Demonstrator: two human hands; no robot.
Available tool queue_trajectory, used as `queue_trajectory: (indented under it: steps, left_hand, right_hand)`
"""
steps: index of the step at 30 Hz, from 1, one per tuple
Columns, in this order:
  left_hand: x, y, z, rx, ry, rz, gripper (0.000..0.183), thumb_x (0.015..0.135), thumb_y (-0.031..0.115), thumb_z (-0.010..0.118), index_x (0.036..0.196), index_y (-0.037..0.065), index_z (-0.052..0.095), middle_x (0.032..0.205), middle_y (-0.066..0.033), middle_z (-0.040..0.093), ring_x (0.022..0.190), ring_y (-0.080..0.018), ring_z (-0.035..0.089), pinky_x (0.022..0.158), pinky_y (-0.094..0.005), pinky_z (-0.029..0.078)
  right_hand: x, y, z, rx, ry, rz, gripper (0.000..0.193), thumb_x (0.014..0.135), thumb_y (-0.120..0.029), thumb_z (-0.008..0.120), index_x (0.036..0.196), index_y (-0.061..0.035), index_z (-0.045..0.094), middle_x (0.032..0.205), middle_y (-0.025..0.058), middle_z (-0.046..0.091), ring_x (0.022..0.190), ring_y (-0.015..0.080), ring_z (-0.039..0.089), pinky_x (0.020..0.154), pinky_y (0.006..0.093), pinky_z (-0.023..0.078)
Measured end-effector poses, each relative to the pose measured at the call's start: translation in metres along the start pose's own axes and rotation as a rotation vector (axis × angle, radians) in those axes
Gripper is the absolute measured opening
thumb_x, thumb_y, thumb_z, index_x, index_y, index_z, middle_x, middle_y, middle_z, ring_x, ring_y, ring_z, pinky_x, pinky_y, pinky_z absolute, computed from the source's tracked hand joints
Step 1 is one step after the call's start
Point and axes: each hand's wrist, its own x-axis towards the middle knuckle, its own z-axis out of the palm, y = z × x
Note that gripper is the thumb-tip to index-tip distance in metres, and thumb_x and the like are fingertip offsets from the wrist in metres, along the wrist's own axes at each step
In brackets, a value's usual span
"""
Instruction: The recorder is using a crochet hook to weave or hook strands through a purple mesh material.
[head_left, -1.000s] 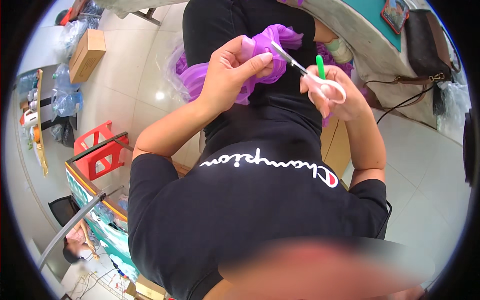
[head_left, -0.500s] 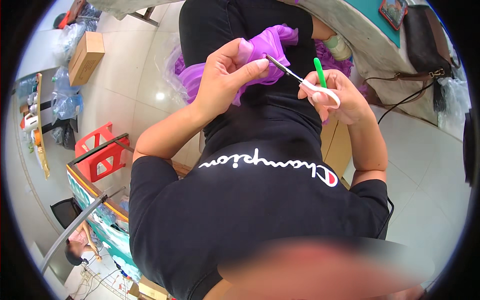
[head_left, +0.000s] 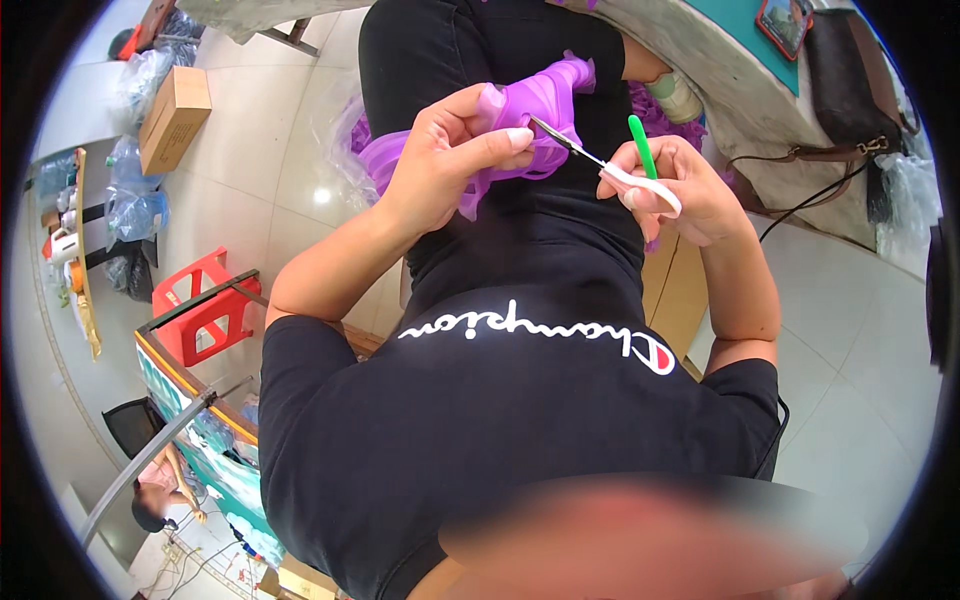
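Note:
My left hand (head_left: pixel 450 152) pinches a glossy, bendy purple plastic piece (head_left: pixel 530 100) with strap-like strips, between thumb and fingers. More of its strips drape over my lap beneath that hand. My right hand (head_left: pixel 685 190) is closed around small scissors (head_left: pixel 640 186) with a pale pinkish-white handle. Their dark, narrow blades point up and left, the tips touching or overlapping the purple plastic just beyond my left thumb. A bright green stick-like piece (head_left: pixel 641 145) rises from between the right fingers; whether it belongs to the scissors I cannot tell.
More purple pieces (head_left: pixel 680 128) lie beyond my right leg, beside a cloth-covered table holding a phone (head_left: pixel 786 26) and a dark bag (head_left: pixel 848 85). At left are a cardboard box (head_left: pixel 175 120), a red plastic stool (head_left: pixel 205 315) and a metal-framed table. Another person (head_left: pixel 158 490) sits far lower left.
The purple plastic has shifted and turned slightly in my left hand, its upper end bunching differently. The scissors stay at nearly the same place, tips still at the plastic.

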Motion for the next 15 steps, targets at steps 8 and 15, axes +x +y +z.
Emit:
queue_trajectory:
  steps: [8, 15]
  left_hand:
    - [-0.0005, 0.0039, -0.0033, 0.024, -0.046, -0.030, 0.017, 0.084, 0.002, 0.064, 0.100, 0.001, 0.062, 0.090, -0.0044, 0.065, 0.081, -0.0103, 0.063, 0.077, -0.0250, 0.052]
    - [0.0015, 0.0104, -0.0079, 0.018, -0.126, -0.133, 0.019, 0.085, 0.002, 0.060, 0.104, 0.001, 0.059, 0.095, -0.0069, 0.062, 0.086, -0.0137, 0.061, 0.080, -0.0285, 0.052]
  right_hand:
    - [0.0017, -0.0016, -0.0020, -0.020, -0.038, -0.013, 0.033, 0.073, -0.019, 0.074, 0.090, 0.0066, 0.061, 0.051, 0.0039, 0.056, 0.039, 0.0042, 0.049, 0.038, 0.0143, 0.028]
    - [0.0035, -0.0034, -0.0058, -0.023, -0.059, 0.014, 0.032, 0.071, -0.014, 0.076, 0.089, 0.0076, 0.060, 0.068, 0.0049, 0.060, 0.043, 0.0065, 0.054, 0.039, 0.0170, 0.043]
